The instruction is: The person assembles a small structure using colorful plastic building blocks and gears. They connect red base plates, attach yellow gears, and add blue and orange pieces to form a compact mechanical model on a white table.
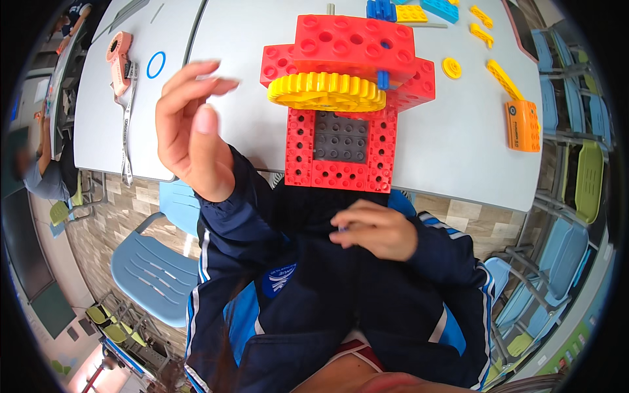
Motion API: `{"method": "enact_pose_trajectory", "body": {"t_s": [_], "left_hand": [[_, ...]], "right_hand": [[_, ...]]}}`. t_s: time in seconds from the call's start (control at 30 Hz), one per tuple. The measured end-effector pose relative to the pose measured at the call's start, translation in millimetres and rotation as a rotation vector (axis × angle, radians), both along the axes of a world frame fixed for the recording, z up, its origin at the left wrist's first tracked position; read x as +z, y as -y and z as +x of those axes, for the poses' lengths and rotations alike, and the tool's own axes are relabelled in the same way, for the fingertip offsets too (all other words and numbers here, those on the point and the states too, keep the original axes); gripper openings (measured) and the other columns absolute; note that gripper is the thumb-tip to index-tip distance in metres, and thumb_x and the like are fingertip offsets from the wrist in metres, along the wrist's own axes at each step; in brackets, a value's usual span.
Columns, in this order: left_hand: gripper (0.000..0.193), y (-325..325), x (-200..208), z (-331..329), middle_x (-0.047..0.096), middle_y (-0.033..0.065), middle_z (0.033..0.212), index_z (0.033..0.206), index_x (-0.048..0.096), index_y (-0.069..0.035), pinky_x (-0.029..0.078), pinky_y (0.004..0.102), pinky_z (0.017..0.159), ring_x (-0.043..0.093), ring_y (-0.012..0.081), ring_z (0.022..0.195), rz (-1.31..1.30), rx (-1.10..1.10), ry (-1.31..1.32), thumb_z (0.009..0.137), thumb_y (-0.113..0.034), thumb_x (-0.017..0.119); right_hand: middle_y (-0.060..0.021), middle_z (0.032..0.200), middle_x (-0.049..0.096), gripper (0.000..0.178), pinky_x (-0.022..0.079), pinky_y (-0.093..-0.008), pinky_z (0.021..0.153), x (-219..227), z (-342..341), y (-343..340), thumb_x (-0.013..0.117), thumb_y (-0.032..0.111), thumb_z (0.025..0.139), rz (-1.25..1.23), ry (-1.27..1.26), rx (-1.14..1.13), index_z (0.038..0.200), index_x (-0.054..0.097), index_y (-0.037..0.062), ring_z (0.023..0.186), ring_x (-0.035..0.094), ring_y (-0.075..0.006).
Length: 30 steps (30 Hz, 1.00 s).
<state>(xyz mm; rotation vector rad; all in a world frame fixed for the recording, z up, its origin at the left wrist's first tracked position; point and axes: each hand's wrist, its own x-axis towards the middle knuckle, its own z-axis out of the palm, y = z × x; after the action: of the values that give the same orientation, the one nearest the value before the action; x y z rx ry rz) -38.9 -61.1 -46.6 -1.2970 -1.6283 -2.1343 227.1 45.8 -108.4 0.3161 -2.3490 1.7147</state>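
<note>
A building-block model stands at the table's edge in front of me: red studded blocks, a large yellow gear wheel on its front, and a red frame around a dark grey studded plate. Blue pegs stick out beside the gear. To the left of the model, my left hand is raised in the air, fingers curved and apart, holding nothing. My right hand is close to my jacket, below the frame. Its fingers pinch a small dark blue piece, mostly hidden; its exact kind does not show.
Farther back lie yellow beams, a small yellow wheel and a blue block. An orange block sits at the right edge. On the left are a pink handheld device with a strap and a blue ring. Chairs surround the table.
</note>
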Motion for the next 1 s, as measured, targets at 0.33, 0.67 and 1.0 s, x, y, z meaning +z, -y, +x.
{"method": "enact_pose_trajectory", "body": {"t_s": [0.33, 0.67, 1.0], "left_hand": [[0.039, -83.2, 72.3, -12.6, 0.065, 0.0141, 0.126, 0.123, 0.066, 0.001, 0.045, 0.0311, 0.098, 0.060, 0.0193, 0.113, -0.463, -0.510, 0.087, 0.103, -0.029, 0.053], [0.048, -91.9, 64.2, -11.8, 0.066, 0.0237, 0.125, 0.124, 0.064, 0.010, 0.051, 0.0327, 0.097, 0.065, 0.0256, 0.109, -0.396, -0.831, 0.350, 0.106, -0.029, 0.043], [0.048, -87.8, 58.1, -16.6, 0.070, 0.0172, 0.110, 0.129, 0.061, 0.009, 0.051, 0.0277, 0.088, 0.065, 0.0171, 0.095, -0.417, -0.889, 0.382, 0.106, -0.029, 0.045]], "right_hand": [[-0.0230, 0.125, 0.058, 0.039, 0.060, -0.0333, 0.082, 102.1, -60.9, -51.7, 0.085, -0.003, 0.071, -0.103, -0.394, -0.608, 0.107, 0.070, -0.0054, 0.099, 0.066, -0.0255], [-0.0233, 0.149, 0.038, 0.036, 0.055, -0.0349, 0.095, 90.3, -87.3, -55.2, 0.088, 0.013, 0.070, 0.271, -0.530, -0.724, 0.102, 0.074, 0.0041, 0.126, 0.053, -0.0281], [-0.0236, 0.146, 0.044, 0.038, 0.047, -0.0331, 0.099, 76.6, -88.0, -63.6, 0.087, 0.013, 0.074, 0.250, -0.563, -0.717, 0.108, 0.074, 0.0036, 0.117, 0.055, -0.0229]]}}
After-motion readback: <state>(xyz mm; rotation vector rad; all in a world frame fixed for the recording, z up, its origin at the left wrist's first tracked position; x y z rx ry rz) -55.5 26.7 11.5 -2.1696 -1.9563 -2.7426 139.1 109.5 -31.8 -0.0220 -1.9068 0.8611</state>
